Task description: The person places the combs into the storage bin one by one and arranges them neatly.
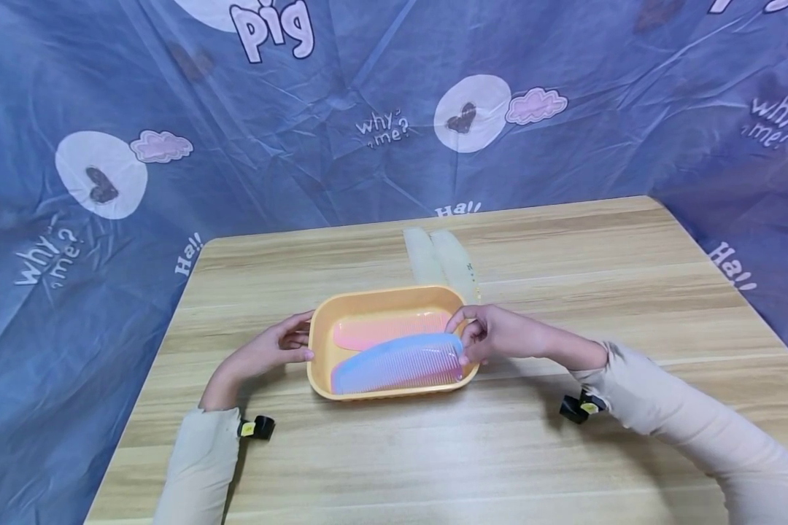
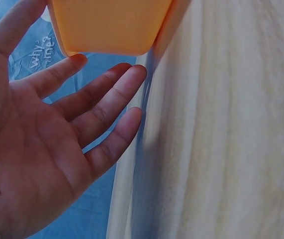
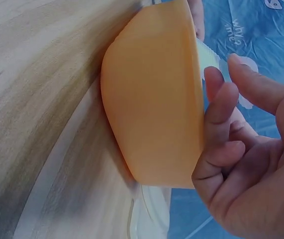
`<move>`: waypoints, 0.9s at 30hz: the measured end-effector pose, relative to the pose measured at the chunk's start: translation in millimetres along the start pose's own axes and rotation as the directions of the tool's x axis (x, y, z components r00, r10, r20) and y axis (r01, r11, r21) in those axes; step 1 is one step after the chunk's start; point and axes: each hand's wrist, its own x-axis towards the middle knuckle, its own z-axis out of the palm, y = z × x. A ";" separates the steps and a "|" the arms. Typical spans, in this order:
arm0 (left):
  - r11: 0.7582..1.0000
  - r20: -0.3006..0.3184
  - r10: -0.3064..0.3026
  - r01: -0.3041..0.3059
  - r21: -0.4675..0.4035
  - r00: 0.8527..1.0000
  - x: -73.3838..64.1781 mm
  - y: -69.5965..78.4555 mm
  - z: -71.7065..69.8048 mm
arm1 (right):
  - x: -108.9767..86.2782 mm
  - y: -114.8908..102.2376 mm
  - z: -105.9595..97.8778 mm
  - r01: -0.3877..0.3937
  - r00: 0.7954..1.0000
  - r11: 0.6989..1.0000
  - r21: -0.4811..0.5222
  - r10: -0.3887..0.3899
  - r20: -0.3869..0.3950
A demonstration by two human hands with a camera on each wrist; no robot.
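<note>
A yellow-orange plastic basket [image 1: 322,321] stands on the table. Inside lies a pink comb [image 1: 361,332], and in front of it a blue and pink comb [image 1: 394,361] leans with its teeth toward the near rim. My right hand [image 1: 492,335] pinches the right end of this front comb between thumb and index finger, over the basket's right rim. At the left rim, my left hand [image 1: 276,343] touches the basket with thumb and index fingertip. Its fingers [image 2: 107,104] are spread and fairly straight in the left wrist view, palm toward the basket.
Two pale, translucent comb-shaped strips [image 1: 423,255] lie side by side behind the basket; the right one carries small print. The wood-grain table [image 1: 565,270] ends at a blue printed cloth [image 1: 341,168] behind it. Wrist cameras [image 1: 256,428] sit on both sleeves.
</note>
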 end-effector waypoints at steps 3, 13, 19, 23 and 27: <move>1.000 0.002 0.007 -0.007 0.004 1.000 0.0 -0.4 0.0 | -0.3 -1.3 2.0 0.028 0.999 0.997 -0.072 -0.029 -0.019; 1.000 0.005 0.005 -0.005 -0.007 1.000 1.4 -3.2 0.1 | -2.4 -1.7 -2.2 0.071 0.991 0.975 -0.212 -0.093 -0.097; 0.999 -0.006 0.008 -0.008 0.031 1.000 0.9 -2.7 -0.4 | -3.2 -3.5 -7.1 0.076 0.989 0.975 -0.210 -0.100 -0.107; 1.000 -0.008 0.005 -0.005 0.030 1.000 0.9 -1.8 -0.4 | -3.5 -2.7 -8.5 0.088 0.990 0.975 -0.203 -0.109 -0.095; 1.000 -0.005 0.008 -0.007 0.030 1.000 0.5 -0.8 -0.4 | -3.3 -2.1 -8.6 0.090 0.989 0.974 -0.207 -0.111 -0.094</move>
